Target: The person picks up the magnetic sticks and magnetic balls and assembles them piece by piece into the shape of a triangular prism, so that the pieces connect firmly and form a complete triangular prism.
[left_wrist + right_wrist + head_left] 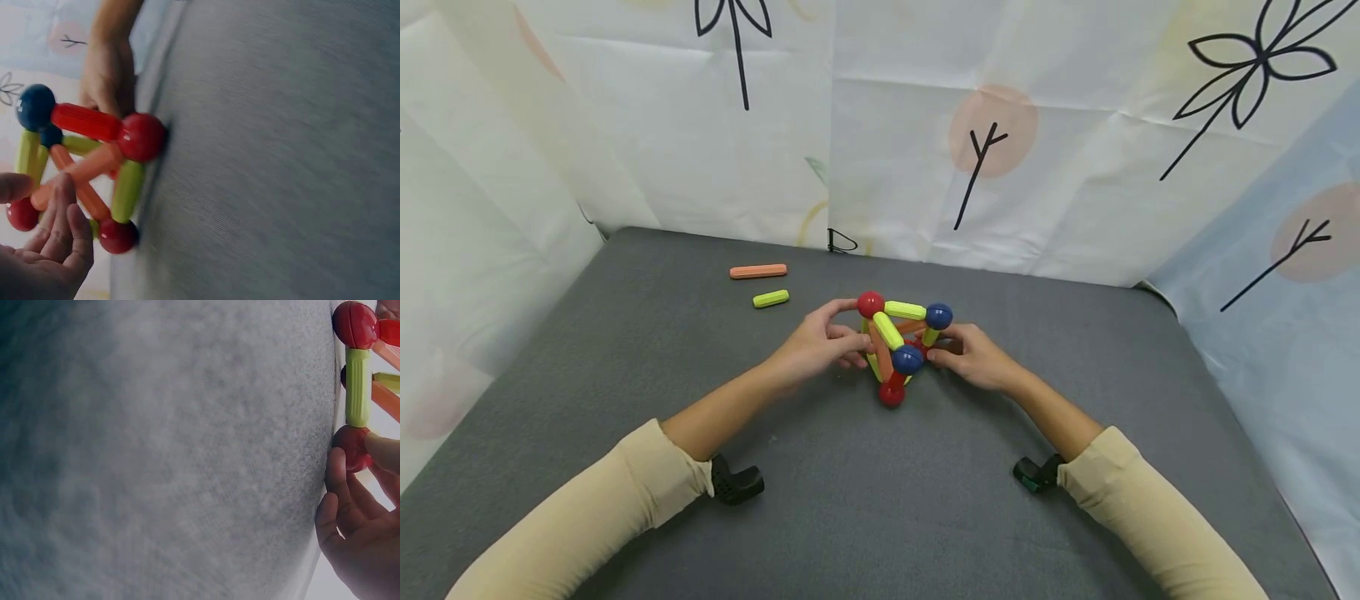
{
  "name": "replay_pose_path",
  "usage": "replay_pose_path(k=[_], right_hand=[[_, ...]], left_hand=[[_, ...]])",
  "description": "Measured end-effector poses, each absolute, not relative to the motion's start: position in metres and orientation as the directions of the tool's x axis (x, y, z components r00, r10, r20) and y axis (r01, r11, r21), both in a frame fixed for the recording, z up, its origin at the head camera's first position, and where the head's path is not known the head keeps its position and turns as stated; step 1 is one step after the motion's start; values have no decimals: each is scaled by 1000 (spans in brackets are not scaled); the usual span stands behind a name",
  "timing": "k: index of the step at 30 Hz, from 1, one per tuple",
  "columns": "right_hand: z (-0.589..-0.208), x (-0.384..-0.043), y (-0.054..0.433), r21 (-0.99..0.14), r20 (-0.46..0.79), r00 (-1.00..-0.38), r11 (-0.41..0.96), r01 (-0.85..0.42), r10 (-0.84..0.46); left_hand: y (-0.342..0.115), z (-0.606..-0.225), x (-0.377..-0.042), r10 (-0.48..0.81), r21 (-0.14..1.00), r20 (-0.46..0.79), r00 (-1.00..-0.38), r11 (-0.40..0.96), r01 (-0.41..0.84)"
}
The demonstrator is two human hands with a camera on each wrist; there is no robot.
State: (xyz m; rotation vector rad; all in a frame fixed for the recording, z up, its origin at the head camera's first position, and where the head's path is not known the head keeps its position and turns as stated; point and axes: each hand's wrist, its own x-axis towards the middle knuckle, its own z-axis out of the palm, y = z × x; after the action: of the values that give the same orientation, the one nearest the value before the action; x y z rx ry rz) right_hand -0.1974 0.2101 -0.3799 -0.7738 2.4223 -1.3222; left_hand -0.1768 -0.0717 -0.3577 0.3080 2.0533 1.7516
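A magnetic stick-and-ball frame (889,331) stands on the table between both hands. It joins yellow-green, orange and red rods with red and blue balls. My left hand (816,346) holds its left side, the index finger at the upper red ball (870,303) and the thumb near an orange rod (882,354). From the right, my right hand (973,358) pinches a low red ball (349,447) between thumb and fingers. One blue ball (907,359) faces me, above the front red ball (892,394); a red rod (84,120) links these two.
A loose orange rod (758,271) and a shorter yellow-green rod (771,298) lie at the back left of the grey table (850,500). Behind the table hangs a white patterned cloth (887,167); a bluish cloth (1285,333) hangs on the right.
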Motion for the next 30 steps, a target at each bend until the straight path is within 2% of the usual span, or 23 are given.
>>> replay_pose_path(k=[6, 14, 19, 25, 30], right_hand=[[-377, -196, 212, -797, 12, -821, 491, -352, -570], [-374, -189, 214, -726, -7, -814, 562, -395, -581], [-375, -185, 217, -719, 1, -804, 558, -414, -595], [-375, -184, 220, -768, -21, -778, 508, -390, -628], [-375, -184, 221, -808, -31, -761, 465, -362, -647]], left_hand=[[-75, -372, -169, 551, 947, -131, -824, 315, 60], [-61, -384, -169, 524, 877, -62, -849, 435, 204], [-62, -385, -176, 558, 873, -42, -829, 425, 242], [-70, -384, -188, 616, 905, -59, -786, 366, 219], [-77, -386, -198, 657, 911, -13, -754, 319, 262]])
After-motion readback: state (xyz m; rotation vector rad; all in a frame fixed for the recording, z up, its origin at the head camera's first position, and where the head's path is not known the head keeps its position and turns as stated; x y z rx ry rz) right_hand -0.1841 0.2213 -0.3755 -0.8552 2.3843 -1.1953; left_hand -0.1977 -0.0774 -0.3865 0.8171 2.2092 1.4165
